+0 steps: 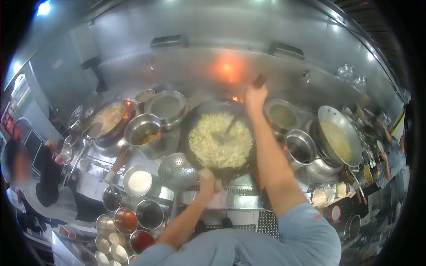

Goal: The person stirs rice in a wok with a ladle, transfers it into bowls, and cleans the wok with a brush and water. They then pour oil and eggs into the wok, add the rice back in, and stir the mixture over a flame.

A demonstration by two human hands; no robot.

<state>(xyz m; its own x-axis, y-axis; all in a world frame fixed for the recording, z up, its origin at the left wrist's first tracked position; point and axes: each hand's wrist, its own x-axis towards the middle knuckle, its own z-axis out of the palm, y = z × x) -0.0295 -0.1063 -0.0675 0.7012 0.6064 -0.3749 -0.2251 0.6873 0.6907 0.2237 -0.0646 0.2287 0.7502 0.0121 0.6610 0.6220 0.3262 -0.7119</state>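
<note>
A large dark wok (184, 148) sits on the burner in front of me, full of pale shredded food (222, 153) with a few green bits. My left hand (207, 181) is closed on the wok's near edge, with what looks like a pale cloth (217, 198) beneath it. Above the wok's right side, my right hand (256, 98) grips the long handle of a wok ladle (231, 125), whose brown handle end sticks up past the fist. The ladle's head rests in the food, partly covered. A perforated strainer (177, 171) lies just left of my left hand.
Pots of liquid (143, 129) and a dark-filled pot (300, 146) flank the wok. A wide pan of yellowish liquid (341, 142) stands right. Sauce containers (125, 221) crowd the lower left. Flames (237, 99) show behind the wok. Co-workers (49, 188) stand at both sides.
</note>
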